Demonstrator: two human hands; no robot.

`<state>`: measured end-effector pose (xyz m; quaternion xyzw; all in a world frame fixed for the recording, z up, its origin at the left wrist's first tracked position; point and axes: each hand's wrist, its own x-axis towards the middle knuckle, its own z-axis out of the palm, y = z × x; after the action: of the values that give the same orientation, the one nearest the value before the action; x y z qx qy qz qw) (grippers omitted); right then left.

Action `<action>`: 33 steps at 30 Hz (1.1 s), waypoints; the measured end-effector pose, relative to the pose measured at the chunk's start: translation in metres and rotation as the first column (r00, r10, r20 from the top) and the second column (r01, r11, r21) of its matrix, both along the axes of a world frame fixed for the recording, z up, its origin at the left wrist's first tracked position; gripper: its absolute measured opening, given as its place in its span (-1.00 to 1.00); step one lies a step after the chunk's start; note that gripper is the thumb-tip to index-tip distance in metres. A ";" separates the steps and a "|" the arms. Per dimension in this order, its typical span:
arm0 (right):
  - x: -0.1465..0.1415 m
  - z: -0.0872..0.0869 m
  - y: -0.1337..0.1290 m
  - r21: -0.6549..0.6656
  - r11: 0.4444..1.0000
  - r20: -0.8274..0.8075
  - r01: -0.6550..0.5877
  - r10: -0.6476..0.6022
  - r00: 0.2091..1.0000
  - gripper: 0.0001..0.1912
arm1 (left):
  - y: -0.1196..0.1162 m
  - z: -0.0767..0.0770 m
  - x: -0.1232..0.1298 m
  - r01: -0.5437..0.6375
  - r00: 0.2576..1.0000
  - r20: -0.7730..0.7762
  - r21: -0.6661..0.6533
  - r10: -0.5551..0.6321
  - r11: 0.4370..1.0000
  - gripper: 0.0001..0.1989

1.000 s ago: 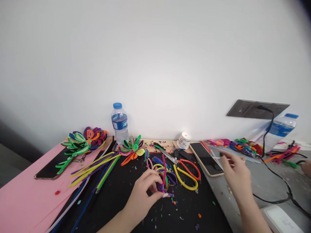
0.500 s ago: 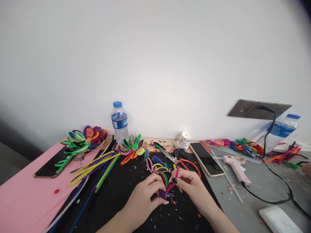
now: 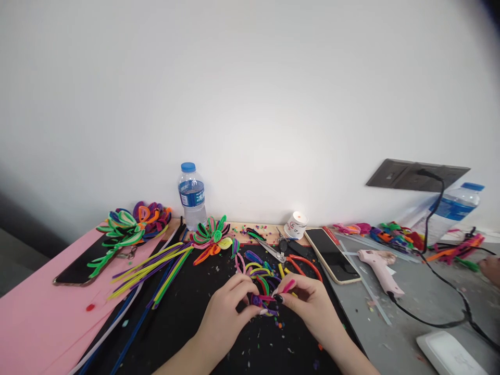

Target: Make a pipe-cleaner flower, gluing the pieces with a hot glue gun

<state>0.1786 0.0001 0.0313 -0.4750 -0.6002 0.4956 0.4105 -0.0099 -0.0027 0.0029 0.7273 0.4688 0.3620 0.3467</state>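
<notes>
My left hand [image 3: 230, 304] pinches a small purple coil [image 3: 257, 300] between thumb and fingers, over the black mat [image 3: 175, 333]. A magenta pipe cleaner [image 3: 289, 286] runs from the coil to my right hand [image 3: 307, 299], whose thumb and index finger are closed on it. Its free end sticks up past the right fingertips. Just beyond my hands lies a pile of bent colourful pipe cleaners [image 3: 255, 270]. Scissors with red handles [image 3: 304, 263] lie behind my right hand, partly hidden by it.
Pipe-cleaner flowers [image 3: 213, 237] and a water bottle [image 3: 192, 200] stand at the back left. A phone [image 3: 332, 255], a white paper cup [image 3: 296, 225] and a pink glue gun [image 3: 378, 271] with a black cable are rightward. Another person's hand [image 3: 490, 269] shows at the right edge.
My left hand has moved slightly up and left with the coil. The magenta pipe cleaner now lies more level between my hands, and its free end leans right. The other person's hand shows more.
</notes>
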 end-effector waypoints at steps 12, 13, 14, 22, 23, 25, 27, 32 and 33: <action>0.000 -0.001 0.000 -0.033 0.995 -0.095 0.096 -0.099 0.991 -0.89 | 0.001 -0.001 0.005 0.039 0.976 0.217 -0.201 0.005 0.979 -0.85; 0.001 -0.001 0.001 -0.036 0.994 -0.110 0.103 -0.106 0.988 -0.89 | 0.002 -0.003 0.006 0.067 0.966 0.259 -0.271 0.006 0.960 -0.83; 0.002 -0.002 0.002 -0.036 0.994 -0.119 0.103 -0.107 0.987 -0.89 | 0.002 -0.004 0.007 0.098 0.952 0.307 -0.340 0.011 0.935 -0.80; 0.010 -0.004 0.008 -0.031 0.986 -0.070 0.164 -0.166 0.984 -0.89 | 0.009 -0.010 0.007 0.296 0.785 0.616 -0.466 0.065 0.834 -0.72; 0.011 -0.005 0.008 -0.033 0.985 -0.074 0.169 -0.171 0.983 -0.88 | 0.009 -0.012 0.007 0.311 0.771 0.634 -0.467 0.069 0.828 -0.71; 0.012 -0.005 0.009 -0.033 0.985 -0.092 0.171 -0.173 0.981 -0.86 | 0.009 -0.013 0.007 0.329 0.749 0.658 -0.472 0.078 0.818 -0.67; 0.013 -0.006 0.009 -0.032 0.985 -0.108 0.170 -0.173 0.979 -0.85 | 0.009 -0.013 0.007 0.333 0.748 0.657 -0.489 0.090 0.806 -0.62; 0.015 -0.005 0.010 -0.035 0.979 -0.096 0.200 -0.203 0.974 -0.79 | 0.009 -0.006 0.004 0.243 0.810 0.578 -0.487 0.101 0.839 -0.62; 0.015 -0.005 0.010 -0.037 0.978 -0.094 0.207 -0.210 0.973 -0.78 | 0.009 -0.005 0.004 0.220 0.820 0.563 -0.475 0.102 0.852 -0.63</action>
<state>0.1934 0.0097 0.0266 -0.5162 -0.5198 0.4801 0.4826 -0.0060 0.0068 -0.0022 0.4791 0.3999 0.4099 0.6652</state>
